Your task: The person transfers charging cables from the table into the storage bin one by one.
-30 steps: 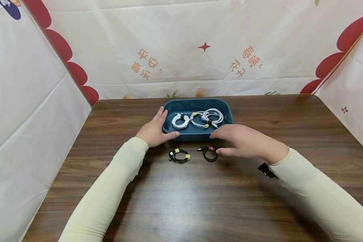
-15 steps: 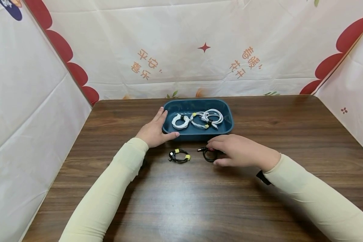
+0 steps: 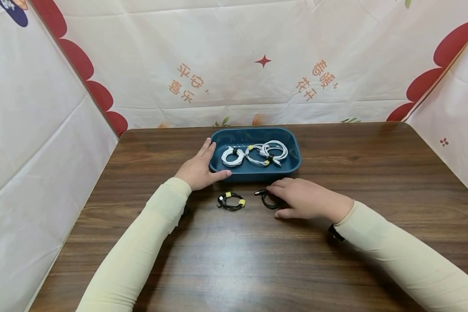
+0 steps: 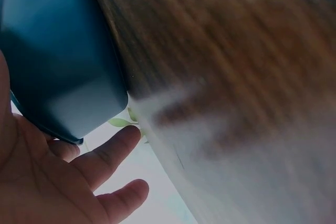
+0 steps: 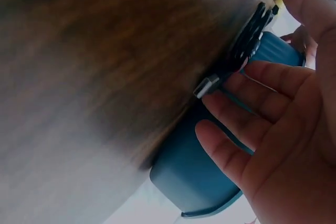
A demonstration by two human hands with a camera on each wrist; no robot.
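Observation:
A dark blue plastic bin [image 3: 253,177] stands at the far side of the table. My left hand [image 3: 198,172] rests on its left end, fingers along the side and thumb at the front corner. In the left wrist view those fingers [image 4: 107,156] look straight. My right hand [image 3: 306,198] is over a small coiled black cable [image 3: 266,205] in front of the bin, hiding part of it. In the right wrist view its fingertips meet the cable [image 5: 245,40] near a metal plug [image 5: 206,85], while the thumb stays apart. Left of it lies another coiled black cable [image 3: 231,208] with yellow straps.
Inside the bin lie a white coiled cable [image 3: 232,164] with a black strap, one with yellow straps [image 3: 253,160], and a larger white coil [image 3: 284,151] overlapping it. A printed white cloth [image 3: 234,43] hangs behind the brown wooden table [image 3: 226,255].
My right hand has moved down and left from the bin's front rim to the black cable, covering its red strap. The left hand and the bin have stayed put.

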